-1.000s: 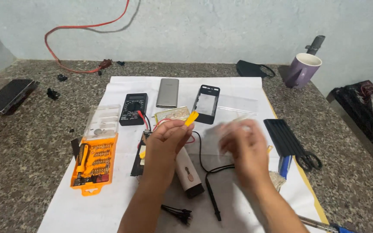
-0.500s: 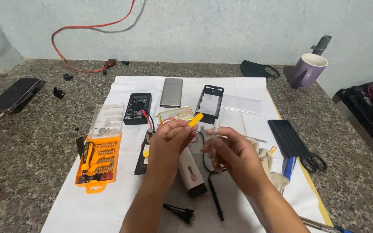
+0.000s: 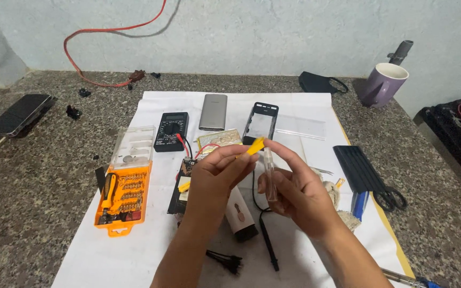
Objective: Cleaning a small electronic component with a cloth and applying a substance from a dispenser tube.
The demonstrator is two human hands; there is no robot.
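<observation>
We look down in even, soft daylight, bright enough to read every surface. No hard glare shows; the white sheet (image 3: 134, 250) reflects light evenly, and only faint, short shadows sit beneath our left hand (image 3: 217, 178) and right hand (image 3: 294, 192). Focus holds across the granite counter (image 3: 22, 197). Our hands show slight softness, and the wide lens bends the edges.

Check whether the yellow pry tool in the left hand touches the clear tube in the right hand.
Apart. The head view shows white paper between the yellow pry tool tip and the clear tube; the left hand and right hand hold them separately.
</observation>
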